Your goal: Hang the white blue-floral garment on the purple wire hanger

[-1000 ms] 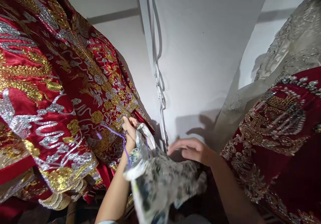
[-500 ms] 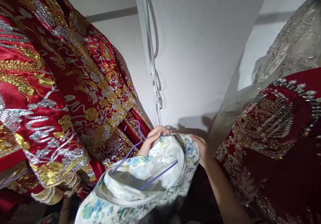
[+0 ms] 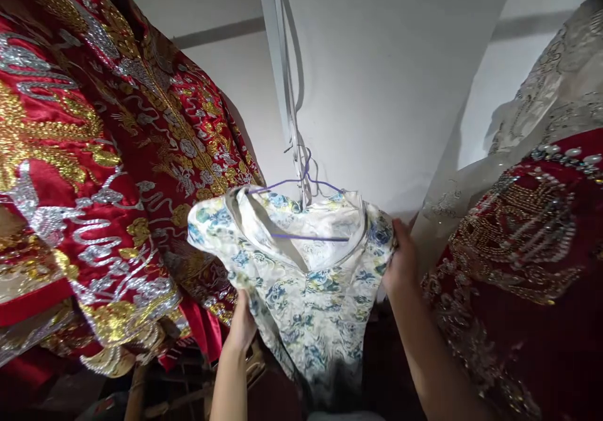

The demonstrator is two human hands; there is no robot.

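A white dress with a blue and yellow floral print (image 3: 306, 301) faces me upright on a thin purple hanger (image 3: 311, 239). The hanger's crossbar shows through the wide neckline, and its hook rises beside a narrow metal strip on the wall; whether it is hooked there I cannot tell. My left hand (image 3: 242, 325) grips the dress's left side below the sleeve, thumb in front and the other fingers hidden behind the cloth. At the right shoulder edge, my right hand (image 3: 400, 257) is closed on the fabric. The lower part of the dress falls into shadow.
A red jacket with gold and silver embroidery (image 3: 155, 132) fills the left side. On the right stand a dark red beaded gown (image 3: 518, 251) and a pale lace gown (image 3: 556, 88). The slotted metal strip (image 3: 289, 94) runs down the light wall (image 3: 377, 94).
The dress has swung from bunched and tilted to upright and spread out, shoulders level. My left hand moved from its top edge down to its side; my right hand moved slightly up and right.
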